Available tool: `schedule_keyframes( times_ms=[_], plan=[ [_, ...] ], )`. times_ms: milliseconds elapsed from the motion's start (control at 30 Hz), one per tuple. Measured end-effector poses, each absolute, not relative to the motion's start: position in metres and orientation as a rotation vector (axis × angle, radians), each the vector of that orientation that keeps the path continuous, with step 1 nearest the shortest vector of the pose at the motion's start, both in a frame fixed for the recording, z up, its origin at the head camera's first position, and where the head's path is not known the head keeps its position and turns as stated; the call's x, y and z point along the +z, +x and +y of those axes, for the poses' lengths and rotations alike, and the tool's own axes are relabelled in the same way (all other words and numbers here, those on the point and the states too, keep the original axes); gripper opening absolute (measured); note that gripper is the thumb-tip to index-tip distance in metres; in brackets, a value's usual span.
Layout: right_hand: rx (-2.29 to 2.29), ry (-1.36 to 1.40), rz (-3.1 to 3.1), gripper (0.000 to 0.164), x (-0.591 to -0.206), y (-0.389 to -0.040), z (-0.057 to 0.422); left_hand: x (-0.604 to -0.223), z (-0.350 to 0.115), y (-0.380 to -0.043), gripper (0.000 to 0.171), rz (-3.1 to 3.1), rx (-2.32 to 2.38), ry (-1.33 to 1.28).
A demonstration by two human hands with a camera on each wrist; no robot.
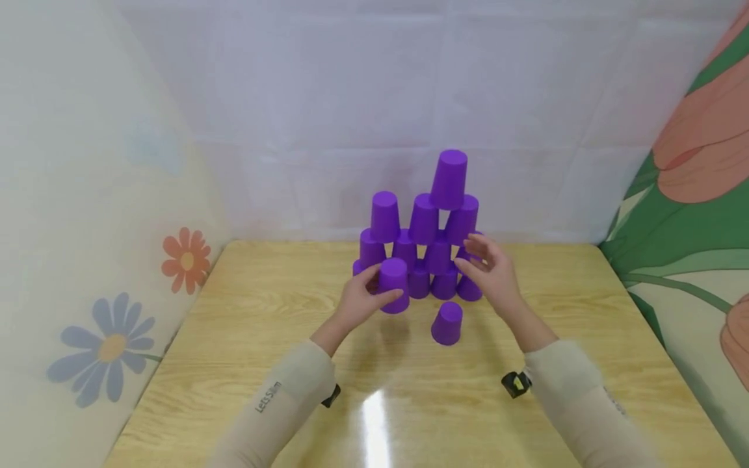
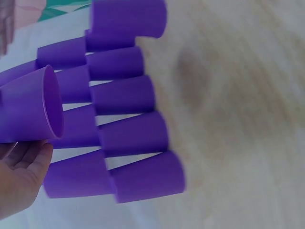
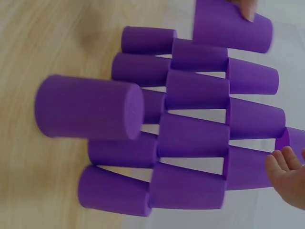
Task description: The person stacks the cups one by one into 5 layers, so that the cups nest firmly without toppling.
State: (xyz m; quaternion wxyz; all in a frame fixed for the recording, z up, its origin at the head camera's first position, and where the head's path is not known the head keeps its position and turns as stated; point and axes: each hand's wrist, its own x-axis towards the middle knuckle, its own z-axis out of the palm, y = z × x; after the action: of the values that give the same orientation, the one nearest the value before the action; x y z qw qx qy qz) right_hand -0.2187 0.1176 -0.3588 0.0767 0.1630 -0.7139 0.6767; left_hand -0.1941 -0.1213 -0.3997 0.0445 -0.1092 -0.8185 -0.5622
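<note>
My left hand [image 1: 358,304] grips a purple cup [image 1: 393,286], narrow end up, in front of a stack of purple cups. In the left wrist view, the open rim of this held cup [image 2: 28,107] faces the camera's right, and fingers lie along its side. Just off the stack's right side is my right hand [image 1: 496,276], fingers loosely bent with nothing between them. The stack is a stepped pyramid of upside-down cups; its top cup [image 1: 449,180] rests across two cups of the row below. A single upside-down cup [image 1: 447,324] stands on the table before the stack.
The stack stands near the far edge of a light wood table [image 1: 246,338], in front of a white cloth backdrop [image 1: 328,97]. Flower-painted panels [image 1: 111,348] rise at both sides. Each sleeve carries a small black device [image 1: 516,384] at the wrist.
</note>
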Motion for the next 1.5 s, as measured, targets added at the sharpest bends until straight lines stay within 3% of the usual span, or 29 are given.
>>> schedule_keyframes(
  times_ms=[767, 1033, 1300, 1500],
  plan=[
    [1.758, 0.268, -2.515, 0.064, -0.466, -0.19, 0.107, -0.319, -0.122, -0.217, 0.053, -2.554, -1.573, -0.468],
    [1.839, 0.175, -2.476, 0.07, -0.484, -0.19, 0.098, -0.303, -0.119, -0.237, 0.063, -2.556, -1.533, -0.414],
    [1.879, 0.162, -2.447, 0.065, -0.496, -0.19, 0.1, -0.277, -0.115, -0.252, 0.052, -2.465, -1.582, -0.428],
    [1.924, 0.099, -2.462, 0.06, -0.5, -0.189, 0.101, -0.274, -0.113, -0.262, 0.055, -2.479, -1.56, -0.389]
  ],
)
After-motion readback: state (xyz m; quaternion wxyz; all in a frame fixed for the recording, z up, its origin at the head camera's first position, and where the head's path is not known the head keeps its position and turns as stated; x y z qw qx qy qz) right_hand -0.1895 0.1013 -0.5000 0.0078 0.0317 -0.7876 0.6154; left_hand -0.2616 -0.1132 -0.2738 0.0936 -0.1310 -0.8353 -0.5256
